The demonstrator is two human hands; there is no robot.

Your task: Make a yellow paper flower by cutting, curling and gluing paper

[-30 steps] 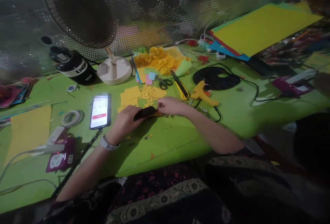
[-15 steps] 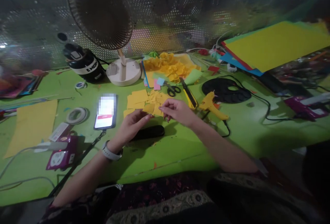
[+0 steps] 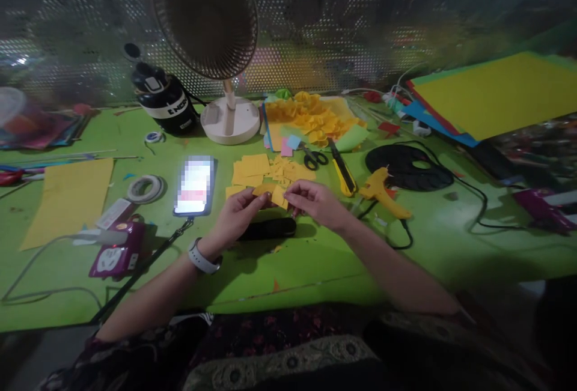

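Pinched small angular yellow paper piece at frame centre with closed fingers of left hand and right hand, just above long rounded black object on green worktop. Looked light, thin, easily creased; likely needed gentle hold near edges.

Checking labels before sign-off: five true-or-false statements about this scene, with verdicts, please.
1. Fingers of the left hand and right hand are on yellow paper. True.
2. The wristband is on the right wrist. False: the wristband is on the left.
3. The black-handled scissors lie near the yellow utility knife. True.
4. The phone lies right of the glue gun. False: the phone lies left of the glue gun.
5. The tape roll lies flat. True.
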